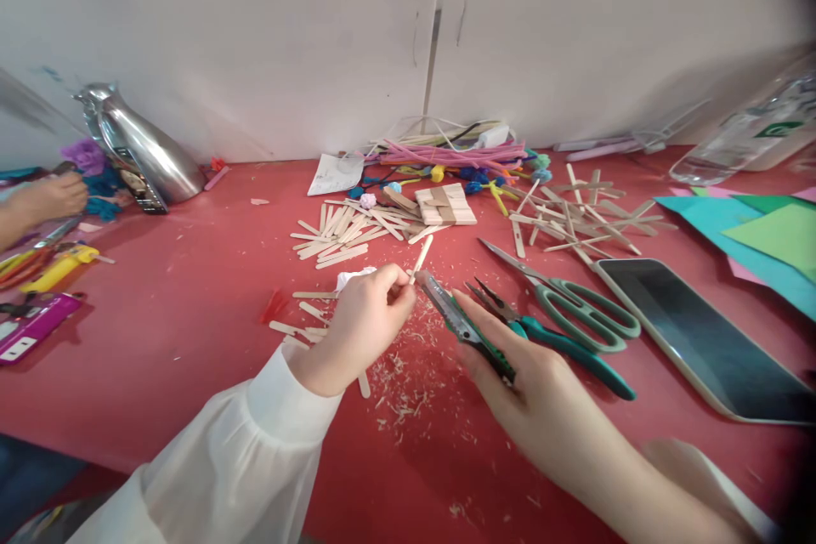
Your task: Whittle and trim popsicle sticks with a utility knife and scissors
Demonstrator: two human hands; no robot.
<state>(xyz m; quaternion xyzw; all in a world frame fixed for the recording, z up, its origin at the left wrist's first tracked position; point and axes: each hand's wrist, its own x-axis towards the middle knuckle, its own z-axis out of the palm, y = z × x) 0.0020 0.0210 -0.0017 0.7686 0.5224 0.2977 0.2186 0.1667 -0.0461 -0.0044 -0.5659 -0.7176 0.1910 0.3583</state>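
Note:
My left hand (pixel 363 323) pinches a wooden craft stick (pixel 422 258) that points up and away over the red table (pixel 191 340). My right hand (pixel 523 374) grips a green utility knife (pixel 462 325), its blade tip touching the lower end of the stick by my left fingertips. Fine wood shavings (pixel 408 382) lie scattered on the table under both hands.
A pile of loose craft sticks (pixel 344 234) and a glued stick panel (pixel 446 204) lie behind, with pipe cleaners (pixel 446 157) further back. Green scissors (pixel 574 310), teal pliers (pixel 561 348) and a phone (pixel 701 340) lie right. Another person's hand (pixel 51 197) works at far left.

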